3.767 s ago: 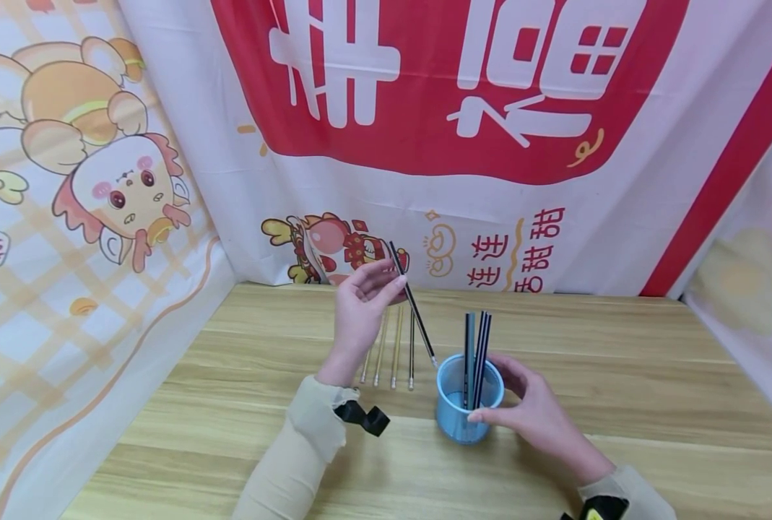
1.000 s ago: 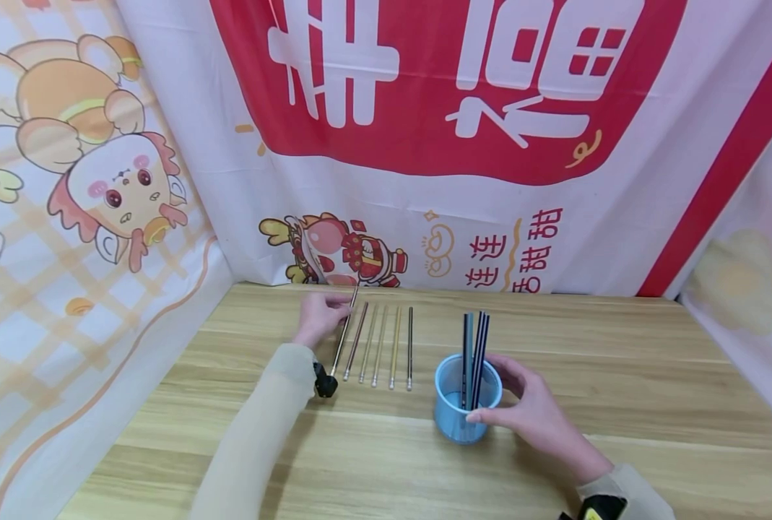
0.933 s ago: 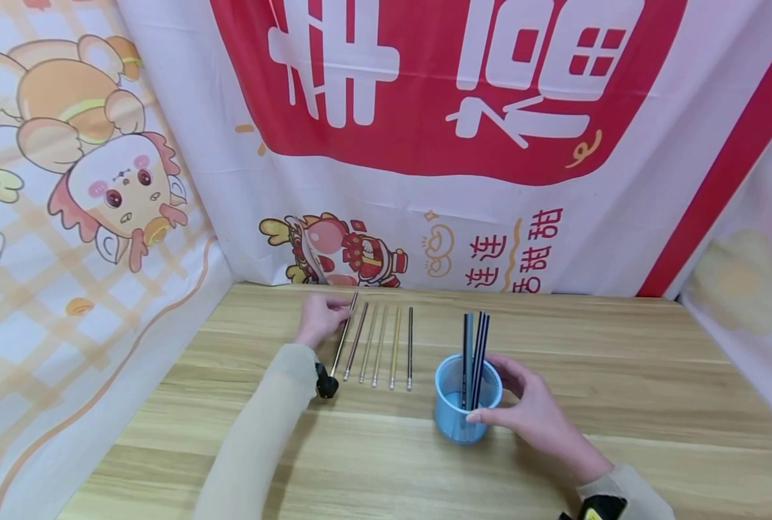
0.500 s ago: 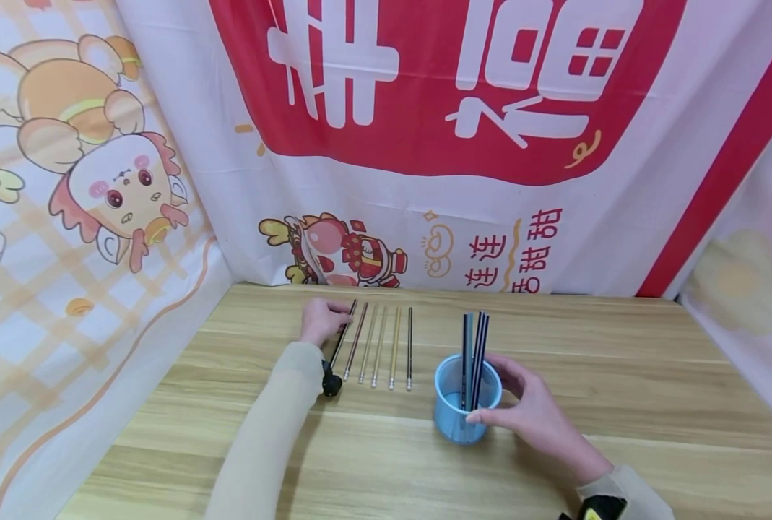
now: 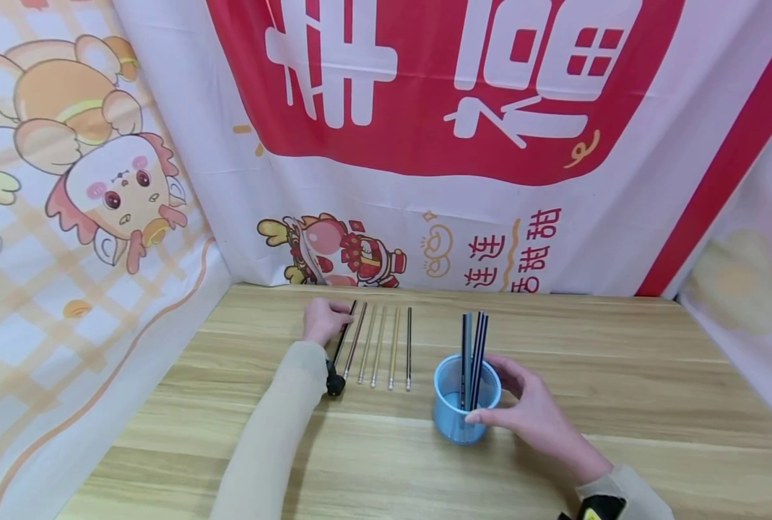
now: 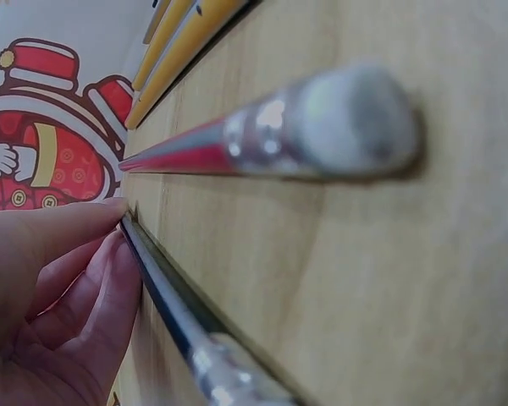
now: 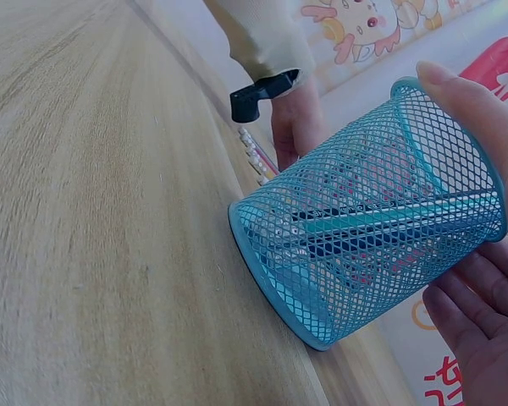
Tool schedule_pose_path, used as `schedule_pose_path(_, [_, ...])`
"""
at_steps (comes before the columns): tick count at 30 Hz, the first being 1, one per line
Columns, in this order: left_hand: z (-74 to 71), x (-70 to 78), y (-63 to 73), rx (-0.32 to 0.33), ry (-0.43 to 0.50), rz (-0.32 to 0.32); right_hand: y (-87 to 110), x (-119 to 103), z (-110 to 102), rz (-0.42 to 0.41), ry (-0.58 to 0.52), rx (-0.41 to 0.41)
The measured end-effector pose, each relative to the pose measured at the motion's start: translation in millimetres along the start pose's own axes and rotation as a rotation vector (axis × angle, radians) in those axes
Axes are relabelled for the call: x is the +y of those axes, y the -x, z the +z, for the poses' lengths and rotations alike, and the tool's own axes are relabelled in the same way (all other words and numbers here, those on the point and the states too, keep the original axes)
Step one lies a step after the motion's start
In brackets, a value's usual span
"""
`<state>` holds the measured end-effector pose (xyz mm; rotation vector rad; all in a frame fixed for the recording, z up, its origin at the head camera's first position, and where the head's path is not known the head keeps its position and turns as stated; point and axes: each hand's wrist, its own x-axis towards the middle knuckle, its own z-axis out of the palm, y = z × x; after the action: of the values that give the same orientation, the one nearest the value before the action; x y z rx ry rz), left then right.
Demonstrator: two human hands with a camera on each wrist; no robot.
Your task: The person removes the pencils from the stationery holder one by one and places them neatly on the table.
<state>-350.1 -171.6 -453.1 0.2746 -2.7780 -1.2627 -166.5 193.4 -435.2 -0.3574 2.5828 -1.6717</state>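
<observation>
Blue mesh cup (image 5: 453, 425) stood upright on the counter (image 5: 386, 462), slim dark and blue-grey pencils (image 5: 467, 347) inside. Right hand (image 5: 531, 412) gripped the cup's right side. Left of the cup, left hand (image 5: 323, 320) pinched a black pencil (image 6: 168, 292); whether it lay fully flat, could not tell. Five other pencils (image 5: 394, 349) lay between it and the cup.

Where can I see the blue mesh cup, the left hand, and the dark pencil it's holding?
Blue mesh cup (image 7: 356, 176): right wrist view, on its outer side wall.
Left hand (image 5: 323, 320): head view, on the middle of the hand.
Dark pencil (image 6: 165, 288): left wrist view, on its shaft.
</observation>
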Motion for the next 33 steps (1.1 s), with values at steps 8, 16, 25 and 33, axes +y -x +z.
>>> schedule_pose_path(8, [-2.0, 2.0, 3.1, -0.012, 0.006, -0.019, 0.3, 0, 0, -0.001, -0.004, -0.002])
schedule_pose_path(16, [-2.9, 2.5, 3.9, -0.013, 0.007, -0.025, 1.4, -1, 0, 0.007, 0.000, -0.002])
schedule_pose_path(25, [-16.1, 28.3, 13.3, 0.011, 0.138, 0.085, 0.5, -1, 0, 0.013, -0.008, -0.007])
schedule_pose_path(33, [-24.7, 74.5, 46.3, -0.087, 0.265, 0.227, 0.2, 0, -1, 0.004, -0.004, 0.002])
